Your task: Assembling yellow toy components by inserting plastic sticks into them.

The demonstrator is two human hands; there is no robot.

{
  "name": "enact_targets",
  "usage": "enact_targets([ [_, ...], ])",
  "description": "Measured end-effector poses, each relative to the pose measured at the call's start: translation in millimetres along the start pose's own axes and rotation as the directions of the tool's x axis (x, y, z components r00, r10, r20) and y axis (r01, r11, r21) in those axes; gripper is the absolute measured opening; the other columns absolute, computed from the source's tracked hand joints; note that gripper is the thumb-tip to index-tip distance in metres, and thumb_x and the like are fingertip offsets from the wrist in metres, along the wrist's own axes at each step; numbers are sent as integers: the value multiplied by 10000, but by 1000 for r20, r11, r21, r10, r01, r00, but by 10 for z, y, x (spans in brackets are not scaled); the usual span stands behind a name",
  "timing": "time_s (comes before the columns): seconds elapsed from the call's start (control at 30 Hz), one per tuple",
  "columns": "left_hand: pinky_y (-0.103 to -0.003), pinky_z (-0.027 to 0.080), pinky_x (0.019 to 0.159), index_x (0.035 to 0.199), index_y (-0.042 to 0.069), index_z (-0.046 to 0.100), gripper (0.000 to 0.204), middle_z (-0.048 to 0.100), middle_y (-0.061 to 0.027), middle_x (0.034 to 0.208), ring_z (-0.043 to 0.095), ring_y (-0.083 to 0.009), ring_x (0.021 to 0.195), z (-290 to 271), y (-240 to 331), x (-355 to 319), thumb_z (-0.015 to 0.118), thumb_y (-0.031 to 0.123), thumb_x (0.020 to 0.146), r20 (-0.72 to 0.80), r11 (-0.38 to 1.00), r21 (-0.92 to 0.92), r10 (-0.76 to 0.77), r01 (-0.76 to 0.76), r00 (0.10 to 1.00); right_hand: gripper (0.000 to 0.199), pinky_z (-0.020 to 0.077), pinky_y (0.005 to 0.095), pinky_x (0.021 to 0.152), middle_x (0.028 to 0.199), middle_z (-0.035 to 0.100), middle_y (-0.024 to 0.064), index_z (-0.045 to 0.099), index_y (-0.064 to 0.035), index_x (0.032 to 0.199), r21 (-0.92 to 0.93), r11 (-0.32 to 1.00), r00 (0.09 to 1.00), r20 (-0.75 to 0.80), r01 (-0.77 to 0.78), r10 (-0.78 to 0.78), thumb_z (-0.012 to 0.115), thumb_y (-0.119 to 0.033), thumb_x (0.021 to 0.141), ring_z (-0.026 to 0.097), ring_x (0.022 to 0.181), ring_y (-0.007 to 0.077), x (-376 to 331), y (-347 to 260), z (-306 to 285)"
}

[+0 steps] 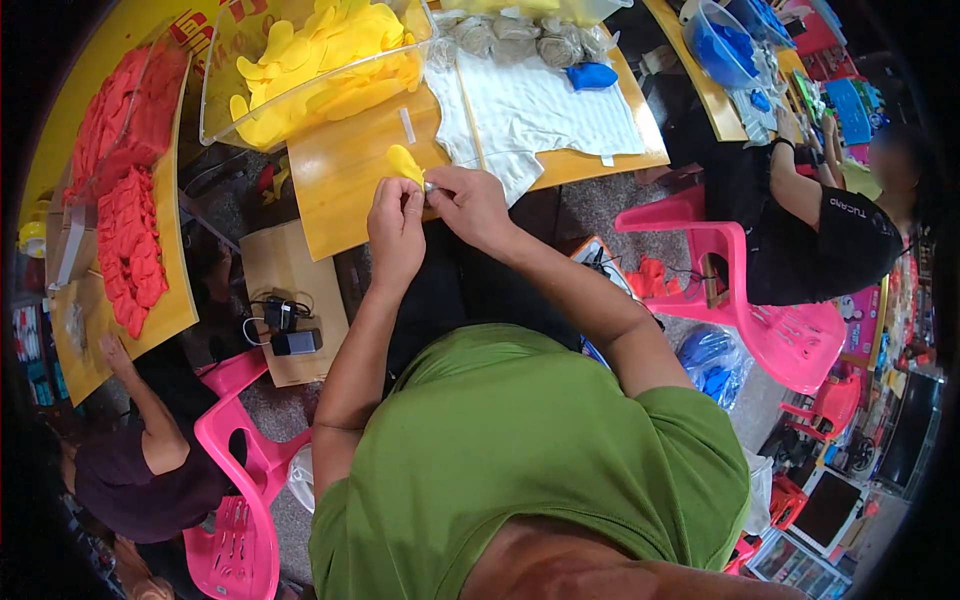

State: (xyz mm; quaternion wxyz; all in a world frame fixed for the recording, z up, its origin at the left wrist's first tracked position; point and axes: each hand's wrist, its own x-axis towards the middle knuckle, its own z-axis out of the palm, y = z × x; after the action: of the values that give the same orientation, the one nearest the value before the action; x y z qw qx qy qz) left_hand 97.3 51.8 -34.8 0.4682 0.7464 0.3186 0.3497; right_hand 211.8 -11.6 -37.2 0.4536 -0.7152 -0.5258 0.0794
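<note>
Over the near edge of the wooden table (330, 190), my two hands meet. My left hand (397, 232) is closed on a soft, rounded yellow piece (404, 163) that looks like an uninflated balloon; its top sticks up past my fingers. Touching it from the right, my right hand (473, 208) is pinched round a small greyish bit (430, 187) at the yellow piece's lower end, too small to name. Beyond my hands, a clear plastic bin (213, 118) holds a heap of similar yellow pieces (330, 60). A white cloth (555, 115) lies on the table to the right.
Grey bundles (510, 42) and a blue piece (592, 76) sit on the cloth. Red pieces (132, 250) pile up on the left table. Pink chairs (245, 430) stand on both sides, with a co-worker (830, 220) at right and another's arm (145, 400) at left.
</note>
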Motion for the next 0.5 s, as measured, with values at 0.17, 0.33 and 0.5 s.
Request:
enact_targets([
  [0.17, -372, 419, 659, 833, 0, 470, 83, 500, -148, 808, 524, -328, 749, -12, 29, -80, 512, 68, 855, -11, 995, 100, 13, -12, 1000, 117, 462, 397, 532, 638, 608, 105, 630, -75, 742, -1, 983, 980, -72, -185, 185, 649, -171, 678, 604, 603, 308, 46, -69, 44],
  [0.33, -294, 405, 641, 841, 4, 466, 80, 466, -84, 762, 486, -193, 695, -19, -52, -103, 495, 72, 873, -2, 994, 101, 33, -33, 999, 165, 461, 389, 526, 632, 602, 126, 610, -52, 678, -184, 956, 972, 9, -227, 233, 682, -194, 634, 592, 592, 321, 79, 28, 83],
  [0.5, -292, 415, 594, 835, 24, 471, 76, 484, -56, 736, 509, -152, 674, -31, -146, -131, 503, 76, 880, 71, 972, -152, -172, 181, 982, 157, 406, 295, 468, 638, 520, 43, 563, -12, 673, 201, 922, 942, 127, -332, 311, 700, -85, 645, 547, 601, 134, 39, 127, 77],
])
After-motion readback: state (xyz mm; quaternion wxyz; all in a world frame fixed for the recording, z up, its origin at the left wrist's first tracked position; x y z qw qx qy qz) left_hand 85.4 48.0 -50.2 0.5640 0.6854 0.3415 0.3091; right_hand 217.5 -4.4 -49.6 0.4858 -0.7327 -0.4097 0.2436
